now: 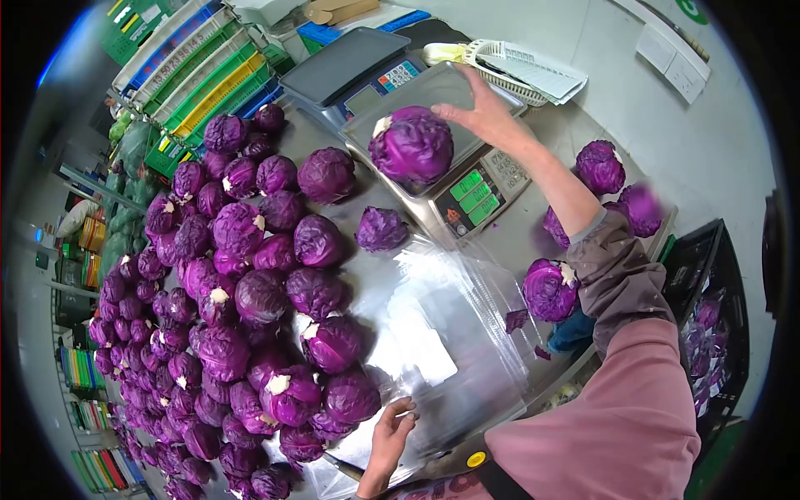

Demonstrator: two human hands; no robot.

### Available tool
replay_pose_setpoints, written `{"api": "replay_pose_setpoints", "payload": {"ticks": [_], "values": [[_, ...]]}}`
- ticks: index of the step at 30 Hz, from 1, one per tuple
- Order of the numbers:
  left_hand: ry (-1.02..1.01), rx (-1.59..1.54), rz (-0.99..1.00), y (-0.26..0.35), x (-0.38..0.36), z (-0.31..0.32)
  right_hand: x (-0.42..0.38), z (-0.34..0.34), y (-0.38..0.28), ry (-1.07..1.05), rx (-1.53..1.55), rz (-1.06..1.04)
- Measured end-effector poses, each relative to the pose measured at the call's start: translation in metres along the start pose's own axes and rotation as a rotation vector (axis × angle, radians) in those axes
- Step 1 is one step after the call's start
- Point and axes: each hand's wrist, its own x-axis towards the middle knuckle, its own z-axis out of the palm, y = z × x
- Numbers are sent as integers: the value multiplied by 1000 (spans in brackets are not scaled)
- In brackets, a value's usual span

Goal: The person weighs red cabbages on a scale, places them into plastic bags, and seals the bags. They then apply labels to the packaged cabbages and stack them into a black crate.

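Observation:
A purple cabbage (412,148) rests on the pan of a digital scale (475,198) with green lit displays. At its right side is my right hand (479,108), fingers spread, the thumb at the cabbage's edge. My left hand (392,433) is low in the view beside the big pile of purple cabbages (242,300), its fingers bent and apart with nothing between them. Clear plastic bags (467,333) lie flat on the metal table between the pile and my body. A small cabbage (381,229) sits just above the bags.
A second scale (346,67) stands behind the first. Stacked crates (200,75) are at the upper left and a white basket (500,67) is at the back. More cabbages (551,289) lie by my right arm. A black crate (723,317) holds wrapped cabbages at the far right.

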Motion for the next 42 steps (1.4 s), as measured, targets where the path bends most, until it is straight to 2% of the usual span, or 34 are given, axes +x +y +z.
{"api": "replay_pose_setpoints", "payload": {"ticks": [4,7,10,12,14,22,24,28,29,33,35,36,38,39,42], "values": [[-2,-4,-4,-9,1,-1,-5,20,-7,-87,-34,7],[3,-19,-26,-9,1,0,-6,34,-16,-188,-119,-44],[8,-16,-41,-7,1,0,-6,46,-17,-199,-187,-124],[6,-15,-41,-11,3,-2,-9,43,-26,-255,-191,-59],[2,-17,-46,-13,4,-3,-12,43,-32,-277,-363,-19],[-3,-34,-28,-18,5,-2,-13,51,-2,-247,-184,30],[7,-41,-30,-18,2,-2,-16,50,-6,-151,-381,17],[24,-94,-57,-20,0,2,-27,67,-28,-196,-476,-40],[15,-68,-54,-22,1,2,-28,76,-27,-104,-492,-47],[-88,27,51,-44,5,-11,-23,68,-22,-36,-390,88],[-9,-22,30,-37,-1,-8,-20,55,-5,98,-162,228],[-14,-19,35,-36,-1,-8,-16,44,9,110,83,245],[-18,-8,-8,-38,-3,-9,-20,36,29,260,627,420],[-18,-5,-10,-39,-3,-8,-25,27,37,232,815,523],[-4,-28,24,-34,-4,-2,-52,-18,19,194,1063,684]]}}
